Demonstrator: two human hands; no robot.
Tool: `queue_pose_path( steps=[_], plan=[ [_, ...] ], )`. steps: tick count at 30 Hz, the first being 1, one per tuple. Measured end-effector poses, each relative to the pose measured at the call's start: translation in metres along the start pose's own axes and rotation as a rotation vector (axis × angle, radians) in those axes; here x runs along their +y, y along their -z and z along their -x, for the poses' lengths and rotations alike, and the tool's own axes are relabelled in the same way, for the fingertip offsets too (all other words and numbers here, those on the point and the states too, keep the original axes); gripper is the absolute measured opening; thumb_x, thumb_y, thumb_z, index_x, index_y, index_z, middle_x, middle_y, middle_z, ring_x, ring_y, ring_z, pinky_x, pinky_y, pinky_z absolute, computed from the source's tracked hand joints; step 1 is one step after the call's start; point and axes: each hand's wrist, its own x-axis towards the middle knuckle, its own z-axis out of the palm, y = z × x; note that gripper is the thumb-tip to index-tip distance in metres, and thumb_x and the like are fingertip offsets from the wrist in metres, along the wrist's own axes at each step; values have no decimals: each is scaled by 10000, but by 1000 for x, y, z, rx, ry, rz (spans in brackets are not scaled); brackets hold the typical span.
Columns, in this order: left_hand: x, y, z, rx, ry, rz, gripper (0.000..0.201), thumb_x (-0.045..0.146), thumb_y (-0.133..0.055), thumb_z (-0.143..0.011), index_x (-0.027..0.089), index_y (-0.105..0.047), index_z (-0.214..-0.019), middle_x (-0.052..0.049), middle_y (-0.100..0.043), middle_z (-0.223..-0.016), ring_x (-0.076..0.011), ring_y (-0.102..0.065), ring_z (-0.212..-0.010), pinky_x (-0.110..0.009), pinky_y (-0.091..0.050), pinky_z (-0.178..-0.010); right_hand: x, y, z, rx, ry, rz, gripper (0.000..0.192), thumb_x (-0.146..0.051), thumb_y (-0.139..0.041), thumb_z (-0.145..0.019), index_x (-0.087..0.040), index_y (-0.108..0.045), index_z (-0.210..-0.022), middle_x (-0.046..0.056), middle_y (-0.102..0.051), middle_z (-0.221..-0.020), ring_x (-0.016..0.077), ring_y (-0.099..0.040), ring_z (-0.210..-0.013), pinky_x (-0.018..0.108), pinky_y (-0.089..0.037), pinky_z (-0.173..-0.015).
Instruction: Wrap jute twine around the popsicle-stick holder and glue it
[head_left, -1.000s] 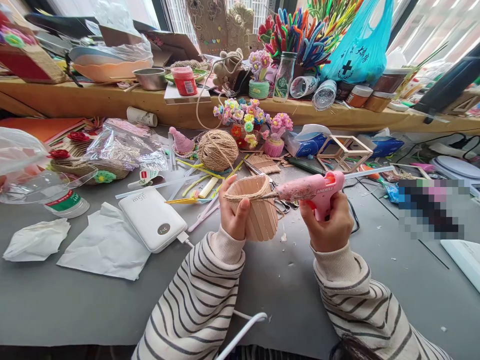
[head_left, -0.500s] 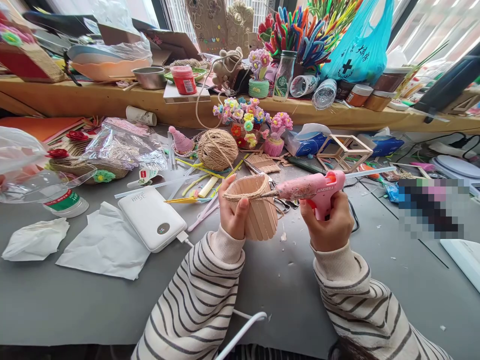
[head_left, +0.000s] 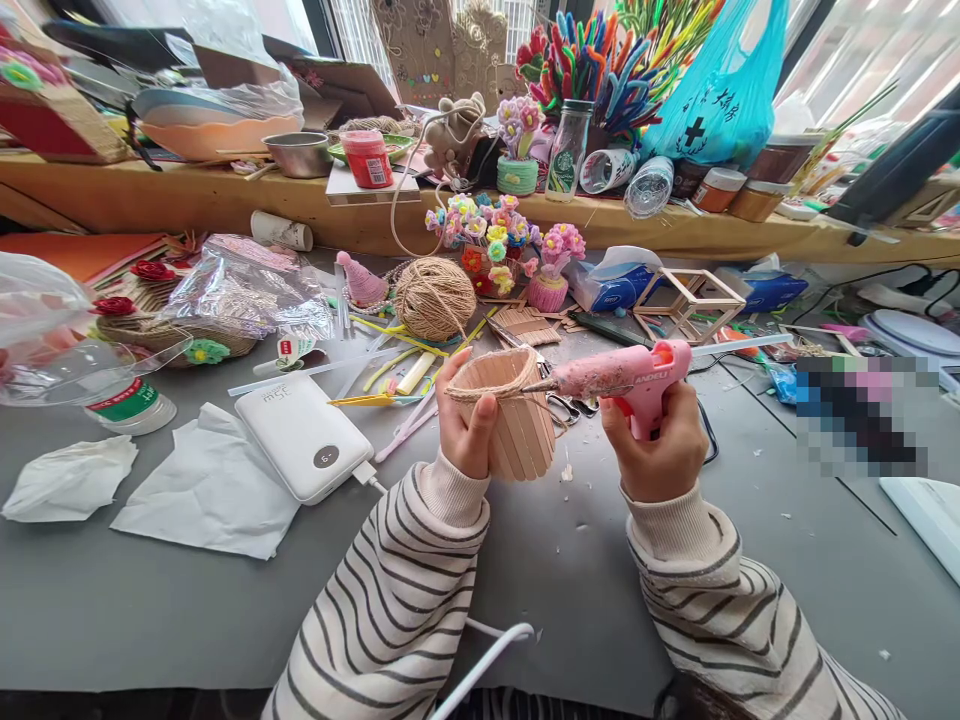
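One stick cup [head_left: 517, 425], one glue gun [head_left: 626, 380], two hands gripping

Grey tabletop [head_left: 570, 590], cluttered. Long wooden shelf [head_left: 187, 200] behind, heaped. Windows [head_left: 847, 50] with vertical blinds beyond; bright daylight entering.

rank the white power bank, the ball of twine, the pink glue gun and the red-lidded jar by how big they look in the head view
1. white power bank
2. pink glue gun, in the right hand; close to the power bank, so unsure
3. ball of twine
4. red-lidded jar, though it stands farthest back
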Motion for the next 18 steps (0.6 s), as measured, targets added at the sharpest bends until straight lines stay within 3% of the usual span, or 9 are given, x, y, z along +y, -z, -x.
queue_pose_path(
  steps=[18],
  plan=[
    [2, -3, 0, -30, -32, 8, 474, 499, -568, -738, 225, -470, -1113, -51, -629, -947, -199, -623, -814, -357, -486, -714, -2, 1, 0, -5, -27, 1, 350, -483, -630, -645, -174, -515, -761, -59, -426, -495, 73, -350, -372, 210, -329, -354]
  ],
)
